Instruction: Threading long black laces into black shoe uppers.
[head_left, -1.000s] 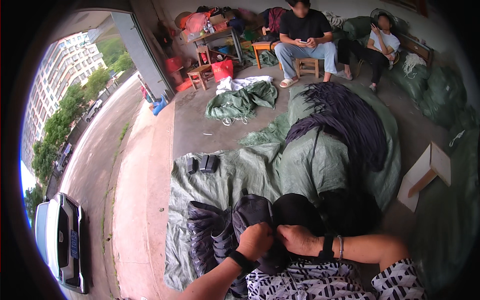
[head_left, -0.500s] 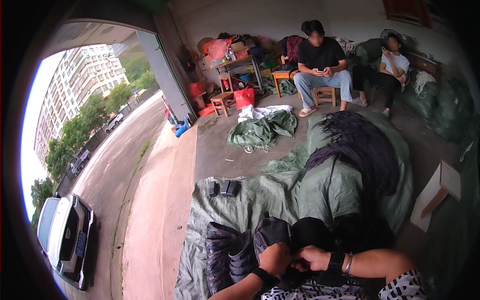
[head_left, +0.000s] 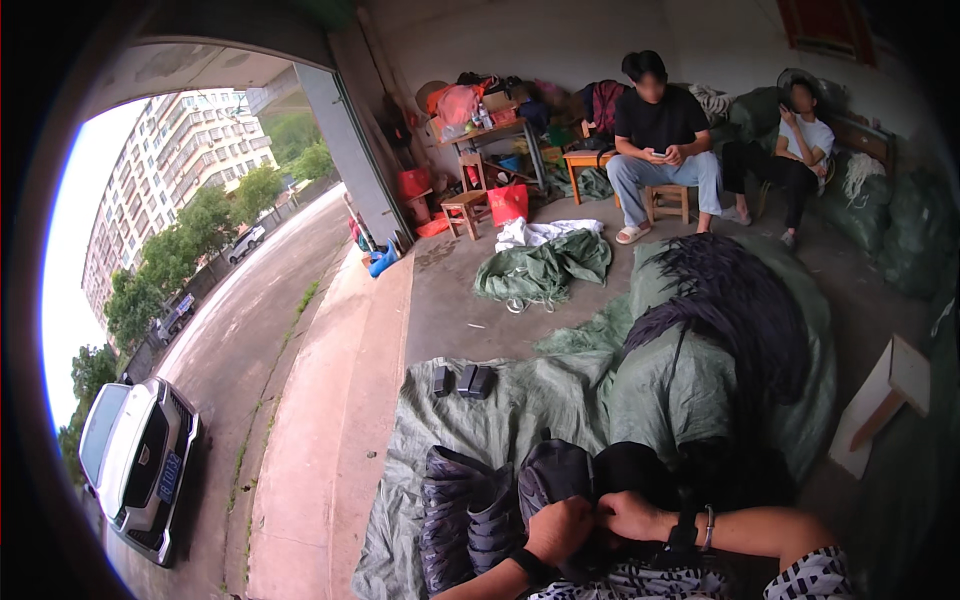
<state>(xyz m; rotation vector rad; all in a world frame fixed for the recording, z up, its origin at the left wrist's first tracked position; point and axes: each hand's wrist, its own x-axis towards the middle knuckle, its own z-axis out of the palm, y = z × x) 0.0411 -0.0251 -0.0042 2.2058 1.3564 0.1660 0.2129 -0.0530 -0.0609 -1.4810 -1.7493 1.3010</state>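
Note:
Low in front of me, my left hand (head_left: 560,530) and my right hand (head_left: 632,518) meet, fingers closed and fingertips almost touching. Whatever lies between the fingertips is too small or hidden to make out. A dark grey rounded fabric piece (head_left: 553,472) sits just beyond my left hand. Black fabric (head_left: 632,468) lies beyond my right hand. To the left of my hands, two nested stacks of similar dark pieces, a taller stack (head_left: 447,515) and a shorter stack (head_left: 494,520), rest on a green woven sheet (head_left: 420,420).
Small dark blocks (head_left: 474,381) lie on the sheet. A bulging green sack (head_left: 665,385) bears a heap of dark purple strips (head_left: 740,290). At right stands a wooden stool-like piece (head_left: 882,405). Two people sit at the back; a white car (head_left: 138,460) is outside at left.
The whole view has shifted slightly right and down. My hands remain together, with the fingertips drawn closer to each other.

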